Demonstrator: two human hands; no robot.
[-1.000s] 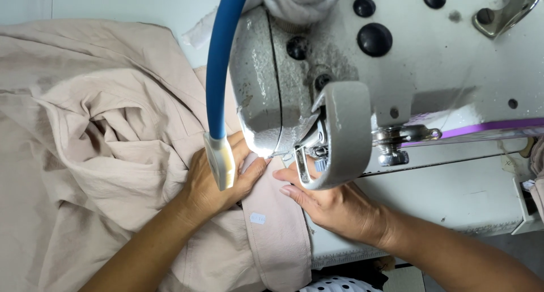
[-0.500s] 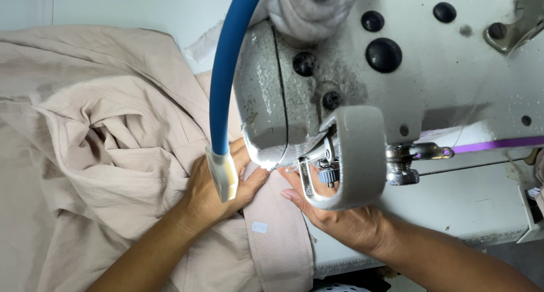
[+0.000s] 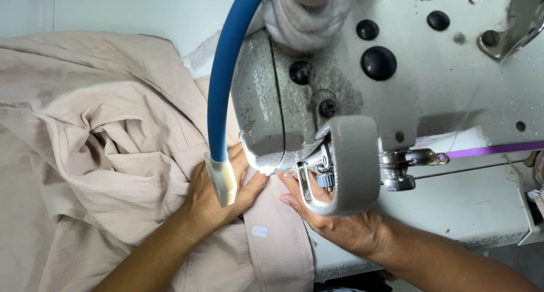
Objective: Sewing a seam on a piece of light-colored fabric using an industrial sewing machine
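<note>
A large piece of beige fabric (image 3: 96,150) lies bunched over the left of the table and runs under the head of a grey sewing machine (image 3: 396,82). My left hand (image 3: 212,198) lies flat on the fabric just left of the needle area, fingers spread and pressing down. My right hand (image 3: 334,221) rests on the fabric strip on the right, fingers pointing toward the presser foot, partly hidden behind the machine's rounded grey end (image 3: 348,164). A small white tag (image 3: 259,231) sits on the fabric strip between my hands.
A blue flexible lamp arm (image 3: 226,71) with a white head (image 3: 222,180) hangs over my left hand. A purple ribbon or thread (image 3: 493,149) runs along the machine at right. The white table top (image 3: 470,207) extends to the right.
The view has shifted slightly, so the machine sits lower and further right in the picture. Both hands stay pressed on the fabric at the needle, with little movement.
</note>
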